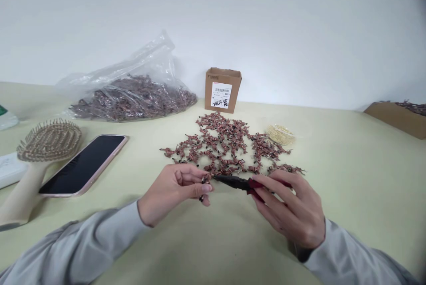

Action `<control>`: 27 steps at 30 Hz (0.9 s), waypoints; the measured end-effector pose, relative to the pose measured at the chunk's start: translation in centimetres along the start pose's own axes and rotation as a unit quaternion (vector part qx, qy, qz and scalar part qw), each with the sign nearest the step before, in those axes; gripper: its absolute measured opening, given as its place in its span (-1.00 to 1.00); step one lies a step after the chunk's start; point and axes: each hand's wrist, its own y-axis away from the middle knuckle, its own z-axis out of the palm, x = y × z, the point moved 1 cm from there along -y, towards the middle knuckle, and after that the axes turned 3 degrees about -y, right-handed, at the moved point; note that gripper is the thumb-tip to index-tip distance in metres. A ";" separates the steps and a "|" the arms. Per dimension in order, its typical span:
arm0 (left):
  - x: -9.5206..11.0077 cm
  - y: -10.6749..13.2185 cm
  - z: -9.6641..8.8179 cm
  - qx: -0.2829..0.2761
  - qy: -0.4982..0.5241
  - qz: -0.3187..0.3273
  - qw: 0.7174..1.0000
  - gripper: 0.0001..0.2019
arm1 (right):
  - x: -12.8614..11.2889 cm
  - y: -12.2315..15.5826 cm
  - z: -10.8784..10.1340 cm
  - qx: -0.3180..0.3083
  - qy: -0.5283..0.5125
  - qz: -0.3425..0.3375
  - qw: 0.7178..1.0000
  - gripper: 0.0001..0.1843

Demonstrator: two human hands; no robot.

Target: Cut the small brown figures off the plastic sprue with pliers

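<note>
Between the thumb and fingers of my left hand (181,186) is a small brown animal figurine (204,181), partly hidden by the fingertips. My right hand (293,205) grips red-handled pliers (234,181). Their black nose points left, with the tip right at the figurine's upper end. Whether the jaws are closed on something there is too small to tell. Just beyond both hands, a spread pile of similar brown figurines (222,143) lies on the table. At the pile's right edge sits a clear bag of tiny gold-coloured pieces (280,134).
A large clear bag of figurines (133,99) rests at the back left. Against the wall stands an open cardboard box (222,90) with a label. On the left lie a phone (83,165) and a hairbrush (49,143). Another filled cardboard box (396,119) is at far right.
</note>
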 end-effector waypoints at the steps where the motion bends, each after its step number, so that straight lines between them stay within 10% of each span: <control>1: 0.0 0.0 0.0 -0.003 0.017 -0.010 1.000 -0.85 | 0.0 0.0 0.0 0.005 0.003 -0.004 1.000 -0.78; 27: 0.0 0.2 0.0 -0.028 0.107 -0.116 0.987 -0.85 | 0.8 0.0 -0.7 0.006 0.063 -0.087 0.994 -0.77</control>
